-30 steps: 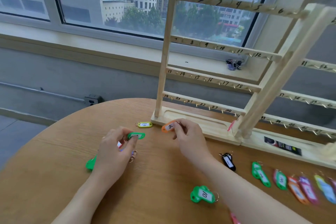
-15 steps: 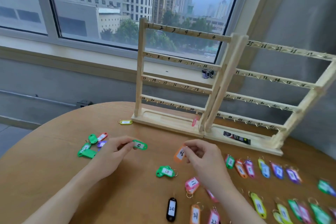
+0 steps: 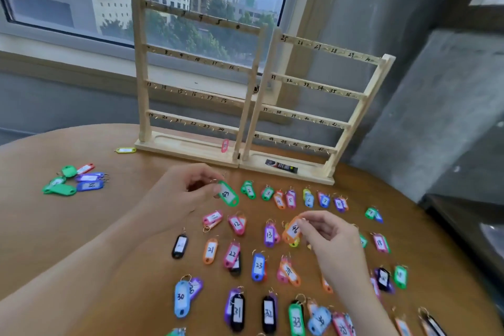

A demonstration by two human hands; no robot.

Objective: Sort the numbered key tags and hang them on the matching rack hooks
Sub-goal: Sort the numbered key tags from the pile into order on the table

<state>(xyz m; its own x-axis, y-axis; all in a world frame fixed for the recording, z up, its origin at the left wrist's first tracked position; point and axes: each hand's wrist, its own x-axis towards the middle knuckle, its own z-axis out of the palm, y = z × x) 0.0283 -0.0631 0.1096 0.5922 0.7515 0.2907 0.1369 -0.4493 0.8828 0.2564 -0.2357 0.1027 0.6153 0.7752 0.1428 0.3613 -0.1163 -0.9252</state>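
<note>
My left hand point(image 3: 182, 191) pinches a green key tag point(image 3: 228, 194) by its ring end, above the table. An orange key tag point(image 3: 292, 230) is held in the fingertips of my right hand point(image 3: 330, 237), over the rows of tags. Several coloured numbered tags point(image 3: 258, 267) lie in rows on the wooden table point(image 3: 81, 226). Behind them stands the left wooden rack point(image 3: 191, 60) with numbered hooks, and the right rack point(image 3: 321, 87) joins it. One pink tag point(image 3: 224, 145) hangs at the left rack's lowest bar.
A small pile of green, purple, blue and red tags point(image 3: 73, 180) lies at the left. A yellow tag point(image 3: 126, 150) rests by the left rack's base. A window is behind the racks, a grey concrete wall point(image 3: 436, 106) at the right.
The view has swung right and down, revealing the right rack and the rows of tags. Both hands moved right over the rows, each still holding its tag.
</note>
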